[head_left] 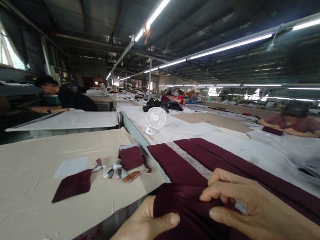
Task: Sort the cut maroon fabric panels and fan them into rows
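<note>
A piece of dark maroon fabric (187, 231) hangs bunched over the near table edge, in front of me. My left hand (142, 227) grips its left edge, thumb on top and the other fingers hidden beneath. Over the cloth's upper part, my right hand (238, 200) has its index finger and thumb bent toward each other, fingertips at the folds; whether they pinch cloth I cannot tell. Just beyond lies a flat maroon fabric panel (175, 163), with long maroon strips (232, 165) to its right.
On the beige-covered table (9, 176) at left lie maroon squares (73, 187), a pale patch (71, 166) and patterned scraps (115, 170). A small white fan (156, 118) stands farther back. A gap separates the tables. One person (68, 96) leans at left, another (291, 119) works at right.
</note>
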Motion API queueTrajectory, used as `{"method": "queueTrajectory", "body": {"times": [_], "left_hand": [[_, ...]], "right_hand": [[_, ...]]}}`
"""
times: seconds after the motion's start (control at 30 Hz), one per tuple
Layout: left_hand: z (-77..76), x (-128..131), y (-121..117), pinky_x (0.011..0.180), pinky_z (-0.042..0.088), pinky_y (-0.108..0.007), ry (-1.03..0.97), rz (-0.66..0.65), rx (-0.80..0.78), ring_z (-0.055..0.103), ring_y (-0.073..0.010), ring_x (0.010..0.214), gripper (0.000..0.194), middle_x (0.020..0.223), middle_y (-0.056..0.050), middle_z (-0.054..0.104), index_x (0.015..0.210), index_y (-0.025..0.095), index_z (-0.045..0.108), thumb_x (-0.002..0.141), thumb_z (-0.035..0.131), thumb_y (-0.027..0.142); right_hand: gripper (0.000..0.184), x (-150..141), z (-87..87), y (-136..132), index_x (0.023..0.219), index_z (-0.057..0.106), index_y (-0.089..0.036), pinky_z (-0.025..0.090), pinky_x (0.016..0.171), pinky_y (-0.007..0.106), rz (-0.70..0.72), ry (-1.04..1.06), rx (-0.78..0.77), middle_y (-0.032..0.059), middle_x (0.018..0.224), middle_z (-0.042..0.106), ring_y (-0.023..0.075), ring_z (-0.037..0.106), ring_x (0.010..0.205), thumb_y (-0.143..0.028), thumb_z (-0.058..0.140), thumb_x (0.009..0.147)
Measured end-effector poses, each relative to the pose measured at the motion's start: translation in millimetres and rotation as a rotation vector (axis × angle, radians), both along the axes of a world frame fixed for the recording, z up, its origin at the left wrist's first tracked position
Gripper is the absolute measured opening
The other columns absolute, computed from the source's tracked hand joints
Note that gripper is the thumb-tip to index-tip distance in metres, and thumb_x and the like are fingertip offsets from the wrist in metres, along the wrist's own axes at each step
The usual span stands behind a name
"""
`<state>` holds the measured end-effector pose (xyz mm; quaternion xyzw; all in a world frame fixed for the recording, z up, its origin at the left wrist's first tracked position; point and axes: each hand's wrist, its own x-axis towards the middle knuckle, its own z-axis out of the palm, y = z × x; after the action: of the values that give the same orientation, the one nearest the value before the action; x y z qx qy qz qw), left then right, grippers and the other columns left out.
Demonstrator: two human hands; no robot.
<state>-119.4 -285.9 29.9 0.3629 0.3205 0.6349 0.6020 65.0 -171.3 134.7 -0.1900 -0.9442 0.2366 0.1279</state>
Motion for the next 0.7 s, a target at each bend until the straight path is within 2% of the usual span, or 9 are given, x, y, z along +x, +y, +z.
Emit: {"method": "queueTrajectory", "body": {"times": [0.13,0.23,0.47,0.7], "left_hand": [[1.6,-1.0,1.0,0.082,0.057,-0.032,-0.043,0.120,-0.021,0.076,-0.0249,0.083,0.036,0.084,-0.008,0.081,0.105,0.017,0.079,0.071,0.088,0.028],[2.8,0.8,1.6,0.086,0.057,-0.034,-0.067,0.141,-0.037,0.076,-0.0253,0.083,0.035,0.081,-0.008,0.080,0.102,0.017,0.080,0.069,0.089,0.026],[6.8,4.8,2.1,0.087,0.057,-0.035,-0.094,0.149,-0.044,0.076,-0.0250,0.081,0.033,0.079,-0.007,0.080,0.101,0.017,0.081,0.069,0.089,0.025],[3.8,2.8,2.6,0.087,0.057,-0.035,-0.100,0.146,-0.035,0.076,-0.0252,0.083,0.031,0.081,-0.008,0.080,0.100,0.016,0.080,0.071,0.088,0.025]], "right_hand": [[0.029,1.8,-5.7,4.0,0.071,0.065,-0.021,0.044,0.065,0.028,0.007,0.025,0.039,0.0019,0.082,0.062,0.0156,0.058,0.070,-0.035,0.055,0.094],[0.032,1.1,-10.3,4.4,0.063,0.057,-0.020,0.040,0.057,0.026,-0.001,0.097,0.039,0.0006,0.072,0.058,0.0134,0.053,0.061,-0.032,0.056,0.092],[0.036,-3.1,-18.4,3.5,0.057,0.045,-0.020,0.036,0.051,0.025,-0.052,0.208,0.077,-0.0011,0.064,0.055,0.0118,0.047,0.055,-0.032,0.059,0.088],[0.031,-4.8,-20.3,1.2,0.056,0.044,-0.021,0.036,0.050,0.025,-0.134,0.283,0.074,-0.0023,0.062,0.053,0.0121,0.046,0.054,-0.028,0.066,0.077]]}}
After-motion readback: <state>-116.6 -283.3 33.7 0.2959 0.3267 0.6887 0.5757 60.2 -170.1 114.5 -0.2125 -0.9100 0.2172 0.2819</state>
